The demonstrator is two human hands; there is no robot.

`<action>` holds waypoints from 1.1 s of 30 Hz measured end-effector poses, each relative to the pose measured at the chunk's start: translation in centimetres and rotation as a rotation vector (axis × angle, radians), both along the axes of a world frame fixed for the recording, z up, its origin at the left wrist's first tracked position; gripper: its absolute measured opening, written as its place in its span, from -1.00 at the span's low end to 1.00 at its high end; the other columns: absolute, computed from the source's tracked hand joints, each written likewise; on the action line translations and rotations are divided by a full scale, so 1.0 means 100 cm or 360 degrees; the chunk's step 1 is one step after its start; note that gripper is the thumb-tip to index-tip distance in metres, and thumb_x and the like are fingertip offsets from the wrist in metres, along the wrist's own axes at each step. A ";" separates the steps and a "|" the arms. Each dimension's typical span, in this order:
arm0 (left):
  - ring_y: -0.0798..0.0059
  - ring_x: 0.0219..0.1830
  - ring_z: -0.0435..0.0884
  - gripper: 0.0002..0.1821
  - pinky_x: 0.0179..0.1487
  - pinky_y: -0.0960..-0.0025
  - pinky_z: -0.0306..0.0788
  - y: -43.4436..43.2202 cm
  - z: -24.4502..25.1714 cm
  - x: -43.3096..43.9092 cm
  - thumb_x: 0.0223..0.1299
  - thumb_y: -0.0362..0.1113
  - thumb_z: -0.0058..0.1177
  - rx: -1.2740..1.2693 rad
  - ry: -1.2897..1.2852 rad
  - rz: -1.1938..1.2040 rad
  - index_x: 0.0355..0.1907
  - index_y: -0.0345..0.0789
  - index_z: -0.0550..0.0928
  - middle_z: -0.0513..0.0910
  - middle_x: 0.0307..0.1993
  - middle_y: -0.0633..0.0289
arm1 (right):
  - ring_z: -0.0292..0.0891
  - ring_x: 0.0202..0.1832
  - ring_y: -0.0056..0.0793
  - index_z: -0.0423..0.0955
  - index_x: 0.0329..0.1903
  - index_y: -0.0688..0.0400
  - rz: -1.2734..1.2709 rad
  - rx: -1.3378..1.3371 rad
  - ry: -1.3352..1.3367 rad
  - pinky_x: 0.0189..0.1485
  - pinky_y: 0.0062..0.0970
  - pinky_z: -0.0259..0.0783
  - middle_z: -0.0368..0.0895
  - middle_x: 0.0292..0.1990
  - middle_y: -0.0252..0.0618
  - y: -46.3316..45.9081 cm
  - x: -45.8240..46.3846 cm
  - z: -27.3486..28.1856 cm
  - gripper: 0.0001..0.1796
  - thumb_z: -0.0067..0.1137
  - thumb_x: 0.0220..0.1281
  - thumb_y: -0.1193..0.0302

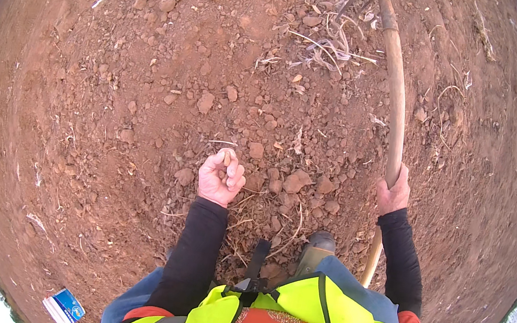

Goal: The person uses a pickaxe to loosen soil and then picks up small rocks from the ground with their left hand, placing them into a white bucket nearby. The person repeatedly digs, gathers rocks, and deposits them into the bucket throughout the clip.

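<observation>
My left hand is raised above the soil, palm up with curled fingers, holding a small brownish piece, perhaps a clod or seed, between thumb and fingertips. Another small bit seems to lie in the palm. My right hand grips the long wooden handle of a hoe-like tool. Its curved metal head rests at the top of the view among dry stalks; the exact head type is hard to tell. The handle's lower end passes beside my right leg.
Reddish-brown tilled soil with clods and dry plant remains spreads all around. A boot stands below the clods. At the lower left lies a blue and white printed packet or booklet. A black strap hangs from the vest.
</observation>
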State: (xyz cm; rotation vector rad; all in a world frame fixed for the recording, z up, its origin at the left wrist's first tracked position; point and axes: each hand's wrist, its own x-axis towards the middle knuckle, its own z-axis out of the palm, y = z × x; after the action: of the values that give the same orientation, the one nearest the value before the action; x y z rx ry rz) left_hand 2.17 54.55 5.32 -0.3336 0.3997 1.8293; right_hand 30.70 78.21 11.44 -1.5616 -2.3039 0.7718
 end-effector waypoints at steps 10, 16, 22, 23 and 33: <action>0.43 -0.70 0.44 -0.64 -0.75 0.51 0.16 0.002 0.055 -0.015 0.28 -0.09 -0.15 -0.0205 0.0606 -0.0050 -0.32 -0.37 0.56 0.62 -0.45 0.03 | 0.49 -0.30 0.14 0.18 -0.20 0.22 0.0458 -0.0095 -0.0256 -0.22 -0.10 0.41 0.52 -0.40 0.20 0.029 -0.131 -0.003 -0.64 0.11 -0.04 0.43; 0.44 -0.72 0.42 -0.71 -0.77 0.50 0.17 -0.020 0.061 -0.039 0.33 -0.18 -0.19 -0.0130 0.0193 0.0273 -0.26 -0.35 0.55 0.58 -0.58 0.16 | 0.51 -0.32 0.11 0.19 -0.14 0.12 0.0443 -0.0406 -0.0507 -0.27 -0.08 0.41 0.54 -0.44 0.12 -0.083 -0.004 -0.025 -0.61 0.12 -0.05 0.41; 0.41 -0.50 0.49 -0.76 -0.70 0.53 0.24 -0.064 0.035 -0.076 0.26 -0.22 -0.11 -0.0241 0.0186 0.0655 -0.26 -0.33 0.58 0.59 -0.44 0.17 | 0.53 -0.36 0.07 0.31 -0.05 0.08 0.0067 -0.0419 -0.0365 -0.34 -0.18 0.43 0.54 -0.45 0.08 -0.148 0.067 0.034 -0.57 0.11 -0.08 0.46; 0.41 -0.49 0.50 -0.76 -0.69 0.52 0.25 -0.067 0.033 -0.079 0.26 -0.21 -0.10 -0.0224 0.0162 0.0575 -0.28 -0.32 0.58 0.59 -0.45 0.19 | 0.53 -0.36 0.06 0.31 -0.05 0.11 0.0133 -0.0184 -0.0275 -0.35 -0.18 0.43 0.54 -0.45 0.09 -0.139 0.062 0.040 -0.57 0.11 -0.08 0.47; 0.40 -0.54 0.44 -0.82 -0.66 0.48 0.23 -0.066 0.050 -0.064 0.26 -0.32 -0.11 -0.0421 0.0162 0.0347 -0.16 -0.32 0.51 0.61 -0.39 0.17 | 0.50 -0.25 0.11 0.25 -0.20 0.21 0.0253 0.0728 -0.0390 -0.21 -0.11 0.42 0.55 -0.38 0.14 0.088 -0.108 0.086 -0.69 0.10 0.03 0.38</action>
State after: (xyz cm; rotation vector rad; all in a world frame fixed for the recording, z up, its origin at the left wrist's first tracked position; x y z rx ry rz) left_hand -4.19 47.96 10.36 -0.4823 0.7019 2.0148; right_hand 19.94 87.03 20.01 -1.3339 -2.5610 0.0624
